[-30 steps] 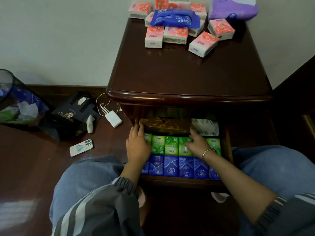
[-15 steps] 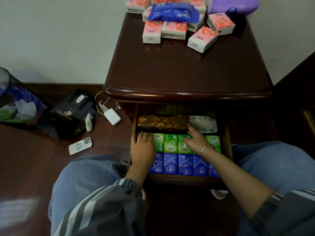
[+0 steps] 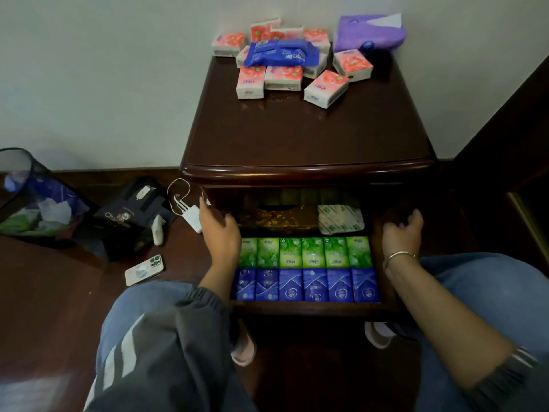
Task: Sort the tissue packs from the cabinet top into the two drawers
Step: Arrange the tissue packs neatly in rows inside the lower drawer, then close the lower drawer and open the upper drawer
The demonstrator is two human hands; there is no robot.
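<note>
Seen from the head, the left hand (image 3: 221,233) hovers spread and empty, the right hand (image 3: 401,233) curls beside the drawer (image 3: 309,308), grip unclear, with the pink tissue packs (image 3: 325,89) beyond both at the back of the cabinet top (image 3: 297,138), roughly midway between them.

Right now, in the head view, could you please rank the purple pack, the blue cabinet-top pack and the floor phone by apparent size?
1. purple pack
2. blue cabinet-top pack, slightly smaller
3. phone, smallest, though nearer the camera
</note>
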